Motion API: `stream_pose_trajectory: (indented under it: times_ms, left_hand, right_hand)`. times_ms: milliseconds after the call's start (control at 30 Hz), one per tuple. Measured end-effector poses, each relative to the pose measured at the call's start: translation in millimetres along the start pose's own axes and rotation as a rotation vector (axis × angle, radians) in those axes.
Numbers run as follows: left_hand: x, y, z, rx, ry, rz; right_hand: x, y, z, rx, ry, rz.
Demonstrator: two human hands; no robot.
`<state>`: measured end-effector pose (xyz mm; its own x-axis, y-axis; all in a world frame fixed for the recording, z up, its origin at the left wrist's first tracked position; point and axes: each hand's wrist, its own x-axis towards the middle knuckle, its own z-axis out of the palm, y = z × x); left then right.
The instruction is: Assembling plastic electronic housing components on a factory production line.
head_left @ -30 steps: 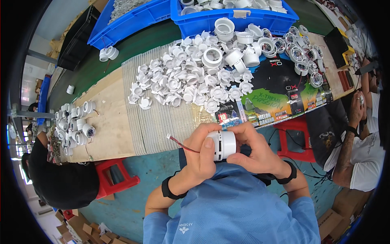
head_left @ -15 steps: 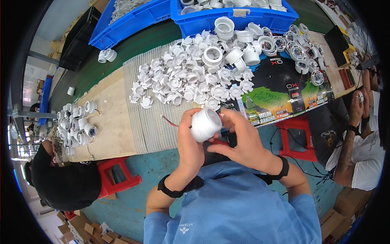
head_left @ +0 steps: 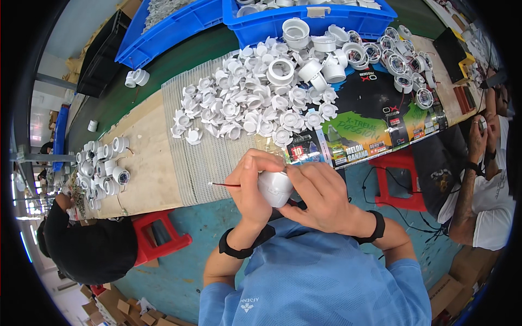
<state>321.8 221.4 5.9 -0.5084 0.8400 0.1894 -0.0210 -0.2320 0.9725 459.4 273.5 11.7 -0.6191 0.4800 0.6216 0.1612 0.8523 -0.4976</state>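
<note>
In front of my chest, just off the table's near edge, I hold a white cylindrical plastic housing. My left hand is wrapped round its left side, with the fingers over its top. On the other side my right hand presses thumb and fingertips against the housing near its upper edge. A thin red and dark wire with a small white plug sticks out to the left past my left hand. The fingers hide the housing's top opening. Beyond my hands lies a heap of small white bladed fan wheels.
White ring-shaped housings stand behind the heap, before a blue bin. Round parts with exposed wiring lie at the right, finished-looking white units at the left. A red stool and co-workers flank me.
The housing has come slightly lower and tilted differently. My right hand, apart from it with fingers spread before, now grips its upper edge.
</note>
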Motion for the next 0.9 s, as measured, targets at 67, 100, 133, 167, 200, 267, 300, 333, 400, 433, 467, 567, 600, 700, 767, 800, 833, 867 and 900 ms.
stream_pose_trajectory:
  times_ms: [67, 100, 133, 167, 200, 267, 300, 333, 400, 433, 467, 567, 600, 700, 767, 800, 833, 867, 900]
  left_hand:
    - [-0.3, -2.8, -0.3, -0.021, 0.011, -0.02]
    - [0.0, -6.1, -1.4, -0.048, -0.015, -0.019]
    - [-0.2, -9.1, -3.2, -0.072, -0.035, -0.016]
    - [1.6, -10.9, -4.6, -0.071, -0.034, -0.013]
    - [5.2, -12.5, -5.7, -0.042, -0.067, -0.195]
    - [12.9, -17.1, -7.4, -0.172, -0.178, -0.45]
    - [17.4, -13.4, -10.4, -0.224, -0.225, -0.658]
    - [29.3, -4.5, -9.9, -0.279, -0.283, -0.876]
    - [65.0, -13.8, -36.2, -0.414, -0.351, -0.852]
    - [89.3, -2.1, -36.2, -0.493, -0.316, -0.705]
    - [119.1, 9.0, -43.2, -0.54, -0.289, -0.659]
    - [153.3, 31.3, -66.3, -0.206, -0.07, -0.399]
    - [153.4, 27.8, -76.6, 0.133, -0.048, -0.275]
    - [139.4, -10.2, -129.4, 1.052, -0.074, 0.222]
    - [139.8, -30.4, -156.7, 1.191, -0.106, 0.35]
    - [141.3, -38.8, -163.4, 1.339, -0.131, 0.477]
    - [142.7, -45.7, -166.3, 1.334, -0.125, 0.481]
    - [145.3, -51.3, -168.4, 1.279, -0.152, 0.394]
    - [148.4, -54.6, -169.2, 1.221, -0.18, 0.307]
  right_hand:
    - [-0.5, 0.0, -1.7, -0.003, -0.02, 0.004]
    - [-0.5, 0.3, -2.8, -0.005, -0.04, 0.006]
    - [-0.5, 1.6, -2.3, -0.003, -0.04, 0.004]
    - [-0.1, 4.2, -1.1, 0.011, -0.042, 0.041]
    - [0.2, 7.0, -0.2, 0.025, -0.043, 0.078]
    - [0.1, 17.5, -1.9, 0.038, -0.07, 0.144]
    - [-1.3, 25.9, -3.6, 0.055, -0.096, 0.175]
    - [-2.4, 33.2, -3.4, 0.083, -0.095, 0.239]
    - [5.8, 33.0, -14.3, 0.13, -0.132, 0.35]
    - [5.8, 35.6, -17.4, 0.127, -0.129, 0.35]
    - [5.8, 37.2, -20.3, 0.125, -0.093, 0.334]
    - [0.2, 40.5, -34.4, 0.116, -0.065, 0.372]
    - [-2.4, 44.1, -40.4, 0.119, -0.08, 0.425]
    - [-17.2, 75.5, -59.1, -0.023, -0.01, 0.452]
    - [-22.1, 108.9, -73.9, -0.106, 0.077, 0.479]
    - [-21.7, 127.5, -82.8, -0.16, 0.131, 0.491]
    - [-20.3, 144.8, -93.2, -0.27, 0.162, 0.517]
    - [-18.0, 162.6, -103.9, -0.378, 0.194, 0.539]
    - [-15.5, 179.4, -114.8, -0.651, 0.196, 0.476]
